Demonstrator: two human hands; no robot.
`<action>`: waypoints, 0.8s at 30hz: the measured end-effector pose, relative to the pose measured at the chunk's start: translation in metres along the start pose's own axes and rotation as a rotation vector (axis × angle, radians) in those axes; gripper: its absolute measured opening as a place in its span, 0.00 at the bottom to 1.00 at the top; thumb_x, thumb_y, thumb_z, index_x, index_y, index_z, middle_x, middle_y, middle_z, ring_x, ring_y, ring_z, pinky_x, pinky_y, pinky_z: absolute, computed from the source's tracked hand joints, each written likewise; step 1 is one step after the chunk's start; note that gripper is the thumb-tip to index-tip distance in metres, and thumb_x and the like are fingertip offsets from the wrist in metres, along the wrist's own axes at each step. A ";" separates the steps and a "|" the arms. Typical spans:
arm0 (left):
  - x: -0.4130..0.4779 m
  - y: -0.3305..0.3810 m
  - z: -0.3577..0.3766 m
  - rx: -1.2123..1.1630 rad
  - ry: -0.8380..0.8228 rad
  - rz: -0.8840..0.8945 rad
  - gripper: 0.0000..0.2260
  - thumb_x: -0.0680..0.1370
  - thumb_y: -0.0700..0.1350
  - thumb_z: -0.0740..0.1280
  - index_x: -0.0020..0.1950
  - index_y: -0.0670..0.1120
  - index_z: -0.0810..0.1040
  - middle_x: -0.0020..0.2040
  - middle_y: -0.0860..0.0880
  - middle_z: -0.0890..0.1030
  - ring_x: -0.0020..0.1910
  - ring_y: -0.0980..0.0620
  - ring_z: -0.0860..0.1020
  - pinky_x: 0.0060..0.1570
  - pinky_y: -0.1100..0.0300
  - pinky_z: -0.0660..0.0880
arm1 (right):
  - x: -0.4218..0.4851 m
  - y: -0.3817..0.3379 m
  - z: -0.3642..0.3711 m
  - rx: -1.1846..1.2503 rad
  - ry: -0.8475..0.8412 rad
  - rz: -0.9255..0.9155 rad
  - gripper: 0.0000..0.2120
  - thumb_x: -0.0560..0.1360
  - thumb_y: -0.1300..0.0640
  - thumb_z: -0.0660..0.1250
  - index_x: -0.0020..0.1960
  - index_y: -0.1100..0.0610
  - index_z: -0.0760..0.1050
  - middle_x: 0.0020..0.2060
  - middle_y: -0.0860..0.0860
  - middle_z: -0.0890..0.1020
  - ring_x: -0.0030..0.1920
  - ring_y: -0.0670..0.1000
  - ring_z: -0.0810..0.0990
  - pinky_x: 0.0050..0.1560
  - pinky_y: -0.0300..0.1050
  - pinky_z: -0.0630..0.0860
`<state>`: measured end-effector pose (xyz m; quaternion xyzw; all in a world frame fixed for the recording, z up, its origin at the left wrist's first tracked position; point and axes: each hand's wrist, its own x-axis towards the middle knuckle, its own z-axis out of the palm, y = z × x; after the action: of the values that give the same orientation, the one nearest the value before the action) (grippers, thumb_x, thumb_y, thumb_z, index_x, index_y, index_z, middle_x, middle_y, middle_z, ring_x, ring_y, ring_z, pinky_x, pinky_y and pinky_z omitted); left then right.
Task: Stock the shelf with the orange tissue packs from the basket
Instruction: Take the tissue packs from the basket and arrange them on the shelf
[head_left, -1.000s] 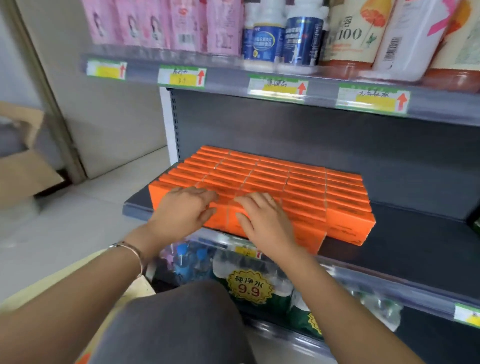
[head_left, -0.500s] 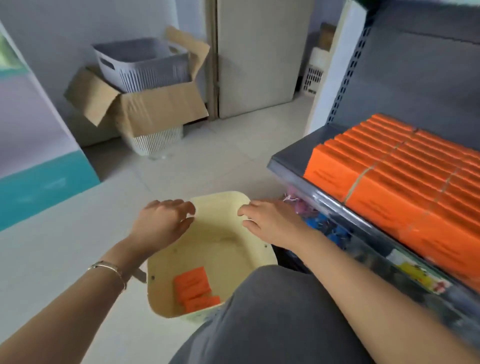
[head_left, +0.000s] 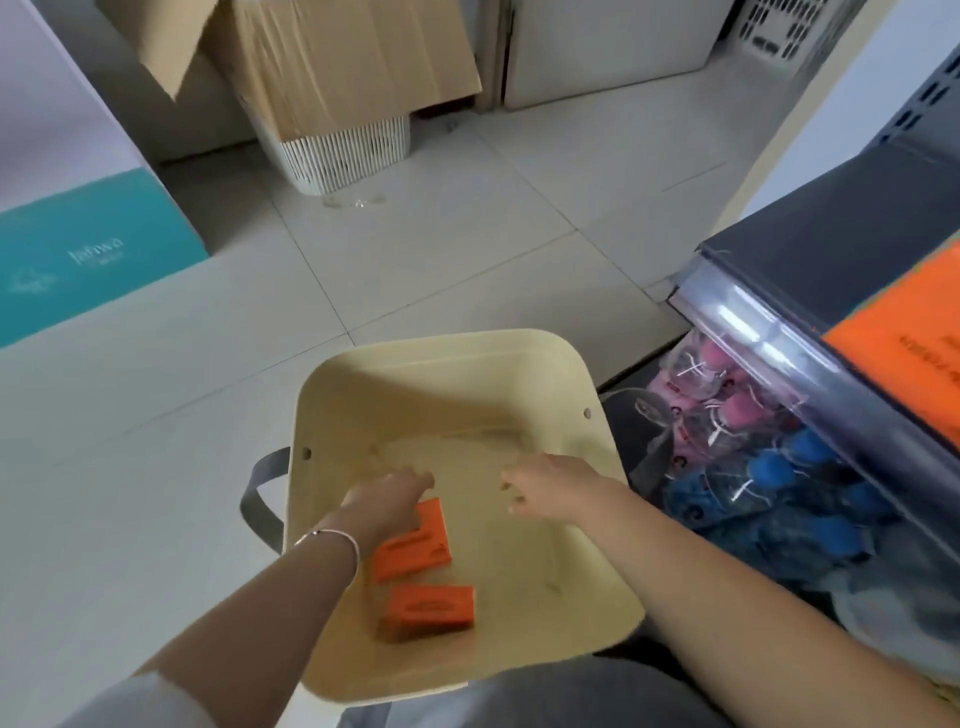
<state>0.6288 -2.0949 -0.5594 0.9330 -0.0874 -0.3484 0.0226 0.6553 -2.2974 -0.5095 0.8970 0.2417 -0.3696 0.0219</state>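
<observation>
**Left hand nearest the packs in the basket**

Low in the cream basket on the floor, toward its left wall: orange tissue packs, long sides running roughly left to right, slightly slanted. Directly beneath the left hand, palm down, fingers stretched forward and relaxed, gripping nothing. Touching the upper pack's corner or just above it; impossible to tell. Right hand off to the right over bare basket bottom, loosely spread and empty. One more pack closer to the body, beside the left forearm. Probably a matter of closing the left hand across a pack's short width. Shelf up and to the right, with stocked packs already on it.
</observation>
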 end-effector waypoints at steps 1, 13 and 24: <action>0.011 -0.003 0.007 0.030 -0.018 -0.005 0.22 0.78 0.44 0.61 0.71 0.52 0.64 0.69 0.48 0.69 0.67 0.45 0.69 0.63 0.48 0.69 | 0.010 0.002 0.010 0.017 -0.026 0.004 0.18 0.80 0.52 0.58 0.68 0.54 0.69 0.65 0.55 0.73 0.63 0.58 0.73 0.55 0.50 0.72; 0.077 -0.011 0.092 0.085 -0.156 -0.081 0.27 0.74 0.53 0.66 0.70 0.48 0.63 0.67 0.46 0.68 0.66 0.44 0.68 0.63 0.46 0.63 | 0.065 0.008 0.075 0.098 -0.082 0.011 0.18 0.80 0.55 0.56 0.68 0.53 0.68 0.63 0.56 0.74 0.62 0.59 0.75 0.56 0.51 0.73; 0.076 -0.005 0.049 -0.277 0.139 -0.146 0.23 0.72 0.56 0.68 0.61 0.49 0.65 0.59 0.47 0.78 0.59 0.43 0.76 0.53 0.52 0.68 | 0.063 -0.011 0.078 0.251 -0.124 0.049 0.19 0.79 0.53 0.61 0.69 0.53 0.68 0.65 0.55 0.74 0.62 0.57 0.74 0.57 0.49 0.73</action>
<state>0.6540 -2.1031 -0.6459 0.9467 0.0309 -0.2925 0.1314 0.6380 -2.2786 -0.6077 0.8738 0.1697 -0.4508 -0.0668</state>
